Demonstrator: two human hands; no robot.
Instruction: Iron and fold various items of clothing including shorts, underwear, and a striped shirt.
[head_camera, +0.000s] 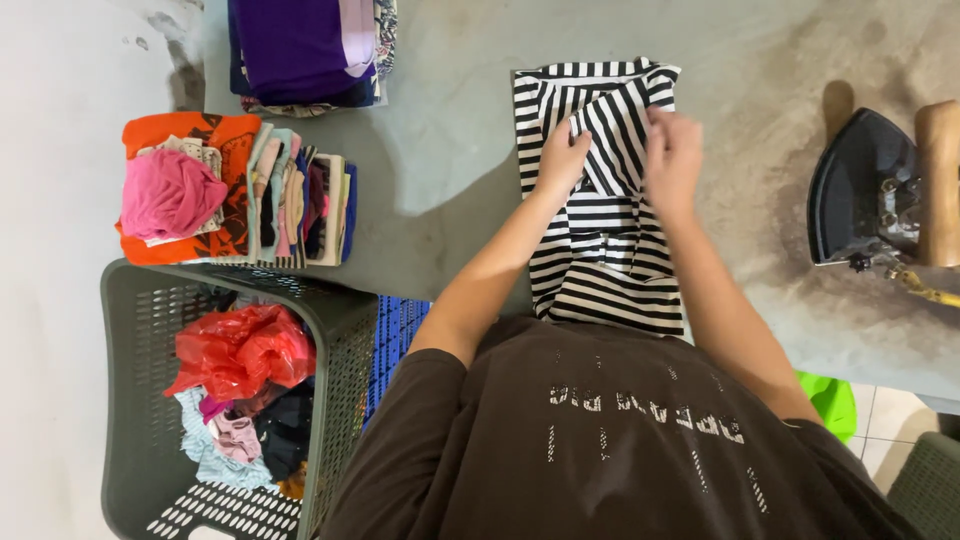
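A soft black-and-white striped shirt (605, 215) lies folded into a long rectangle on the grey worktop (450, 150). The left hand (562, 160) pinches its cloth near the top, grip closed on a fold. The right hand (673, 158), blurred, presses beside it; its grip I cannot tell. Right of the shirt stands a dark iron (865, 190); left, folded clothes (235, 190) and a slotted plastic basket (140, 400).

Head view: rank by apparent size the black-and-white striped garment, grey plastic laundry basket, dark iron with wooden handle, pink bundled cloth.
1. Grey plastic laundry basket, though it sits lower and partly out of frame, so unsure against the next.
2. Black-and-white striped garment, under both hands.
3. Dark iron with wooden handle, cut by the frame edge.
4. Pink bundled cloth.
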